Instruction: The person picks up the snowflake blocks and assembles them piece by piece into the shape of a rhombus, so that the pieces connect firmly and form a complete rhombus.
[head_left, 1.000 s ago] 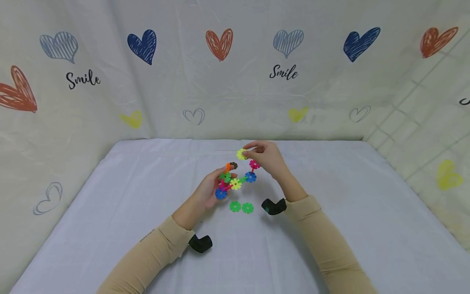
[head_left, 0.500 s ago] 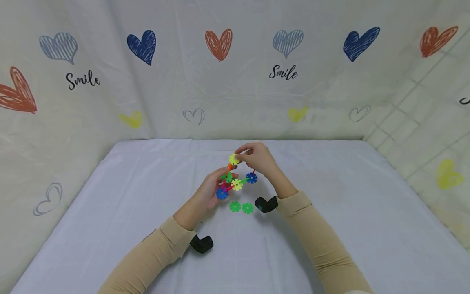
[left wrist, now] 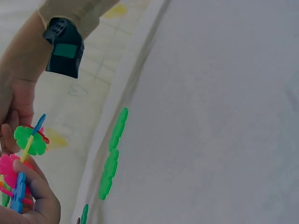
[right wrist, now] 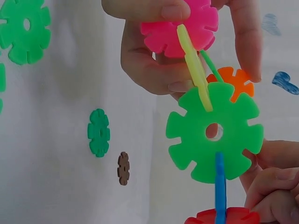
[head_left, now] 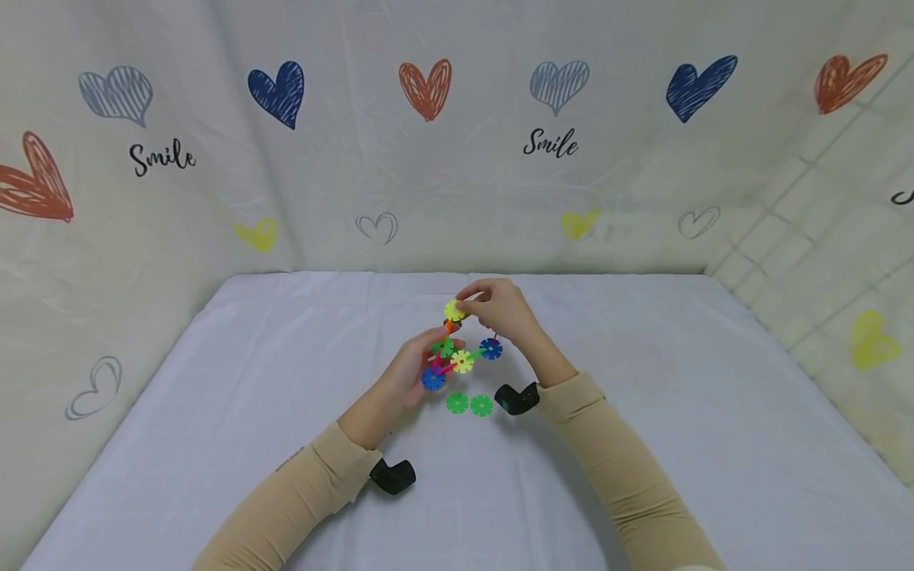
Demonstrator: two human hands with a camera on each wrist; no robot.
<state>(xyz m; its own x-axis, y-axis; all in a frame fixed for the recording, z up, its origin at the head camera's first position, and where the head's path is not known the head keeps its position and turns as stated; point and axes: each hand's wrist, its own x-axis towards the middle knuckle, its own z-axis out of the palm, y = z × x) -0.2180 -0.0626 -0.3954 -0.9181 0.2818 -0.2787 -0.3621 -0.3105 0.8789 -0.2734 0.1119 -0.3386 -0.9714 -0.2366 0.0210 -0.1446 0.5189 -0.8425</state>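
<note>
My left hand (head_left: 405, 366) holds a linked chain of plastic snowflake discs above the table. The chain includes a blue disc (head_left: 432, 378), a yellow disc (head_left: 462, 362) and another blue disc (head_left: 490, 348). In the right wrist view the fingers grip a pink disc (right wrist: 180, 30), joined through an edge-on yellow disc (right wrist: 194, 65) to a green disc (right wrist: 215, 135). An orange disc (right wrist: 236, 84) sits behind. My right hand (head_left: 503, 311) pinches an upper yellow disc (head_left: 453, 310) between thumb and fingers, close to the left fingertips. It hides part of the chain.
Two loose green discs (head_left: 457, 403) lie side by side on the white-covered table (head_left: 300, 357), nearer me. A brown disc (right wrist: 123, 168) and a darker green disc (right wrist: 99, 133) stand out on the cloth in the right wrist view. A heart-printed curtain (head_left: 478, 174) hangs behind.
My right hand has moved left with the upper yellow disc, bringing it near the left fingertips; it has hardly moved in the last half second. The left hand has shifted only slightly.
</note>
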